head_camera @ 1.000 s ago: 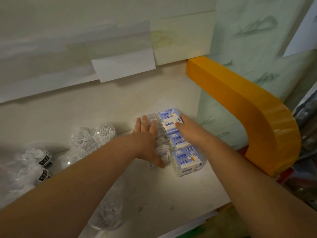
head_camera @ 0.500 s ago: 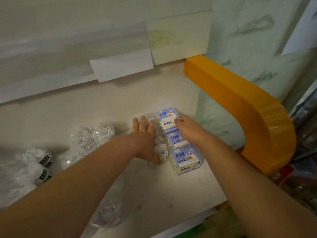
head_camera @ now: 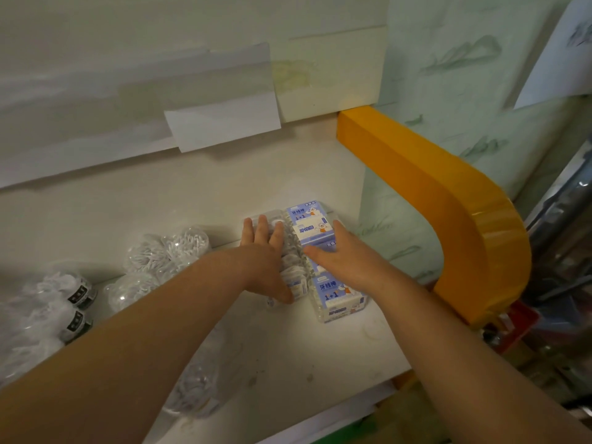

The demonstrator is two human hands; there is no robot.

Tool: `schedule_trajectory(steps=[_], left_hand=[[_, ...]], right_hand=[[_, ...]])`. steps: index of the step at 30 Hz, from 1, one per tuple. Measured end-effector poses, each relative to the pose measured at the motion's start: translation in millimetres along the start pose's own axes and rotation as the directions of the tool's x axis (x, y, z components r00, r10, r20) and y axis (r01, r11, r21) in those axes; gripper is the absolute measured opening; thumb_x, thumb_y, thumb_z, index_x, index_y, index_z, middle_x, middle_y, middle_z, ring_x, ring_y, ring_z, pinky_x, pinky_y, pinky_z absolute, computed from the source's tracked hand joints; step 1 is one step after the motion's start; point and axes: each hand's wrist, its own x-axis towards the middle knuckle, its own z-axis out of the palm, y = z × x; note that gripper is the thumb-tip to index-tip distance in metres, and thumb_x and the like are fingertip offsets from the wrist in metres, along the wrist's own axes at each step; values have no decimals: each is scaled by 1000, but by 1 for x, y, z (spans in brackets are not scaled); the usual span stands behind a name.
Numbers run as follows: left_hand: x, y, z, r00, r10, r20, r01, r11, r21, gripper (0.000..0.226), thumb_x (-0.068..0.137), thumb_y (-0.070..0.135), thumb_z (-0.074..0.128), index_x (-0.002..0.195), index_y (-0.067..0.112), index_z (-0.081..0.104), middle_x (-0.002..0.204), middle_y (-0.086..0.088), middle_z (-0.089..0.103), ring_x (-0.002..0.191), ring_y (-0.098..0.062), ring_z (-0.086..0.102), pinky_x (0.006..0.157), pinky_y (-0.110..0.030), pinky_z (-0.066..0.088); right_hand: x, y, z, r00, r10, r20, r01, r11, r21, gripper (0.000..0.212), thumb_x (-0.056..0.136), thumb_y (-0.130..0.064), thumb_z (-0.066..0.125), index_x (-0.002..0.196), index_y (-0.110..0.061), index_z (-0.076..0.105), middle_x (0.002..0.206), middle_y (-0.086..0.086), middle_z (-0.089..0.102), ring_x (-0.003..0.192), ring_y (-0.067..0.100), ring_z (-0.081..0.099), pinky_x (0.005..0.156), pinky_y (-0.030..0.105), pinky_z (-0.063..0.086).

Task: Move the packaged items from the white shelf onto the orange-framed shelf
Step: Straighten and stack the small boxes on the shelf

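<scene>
A pale shelf board (head_camera: 288,174) bears blue-labelled packs (head_camera: 333,293) in a row just left of the orange frame (head_camera: 448,213). Further left of the frame lie clear bags of white pieces (head_camera: 173,251) and black-labelled bundles (head_camera: 70,293).

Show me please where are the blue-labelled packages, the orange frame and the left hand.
blue-labelled packages (head_camera: 333,293): head view, front label of the nearest pack.
orange frame (head_camera: 448,200): head view, top face of the curved bar.
left hand (head_camera: 266,251): head view, back of the hand.

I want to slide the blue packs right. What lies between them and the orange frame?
In the head view, only bare white shelf lies between the blue packs and the orange frame; nothing stands there.
</scene>
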Motion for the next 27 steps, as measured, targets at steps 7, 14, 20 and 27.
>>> schedule_trajectory(steps=[7,14,20,27], left_hand=[[2,-1,2,1000,26,-15,-26,999,22,142,63,72,69,146,19,-33,155,-10,-38,138,-39,-38,118,-54,14],[1,2,1,1000,16,-13,-16,1000,-17,141,64,69,71,147,22,-33,153,-7,-40,137,-36,-40,119,-54,12],[1,2,2,1000,15,-23,-15,1000,-22,137,66,67,71,146,30,-33,153,-8,-40,137,-37,-39,118,-54,15],[0,1,0,1000,23,-12,-23,1000,-2,137,66,69,71,146,27,-32,153,-9,-39,138,-37,-38,118,-54,13]], right_hand=[[-21,20,7,995,-79,-62,59,960,-272,138,41,-96,62,152,-31,12,154,-9,32,137,17,41,103,47,47],[-36,21,9,998,-23,66,46,926,-374,144,53,-82,72,156,-28,-13,165,-10,-8,151,17,12,118,46,29],[1,3,4,991,25,-135,-38,995,-97,83,74,-76,57,138,-28,37,133,-6,47,110,18,59,85,43,55],[56,-6,3,983,136,-125,-140,990,-21,67,97,-44,50,153,-15,28,153,7,39,131,29,47,100,40,43]])
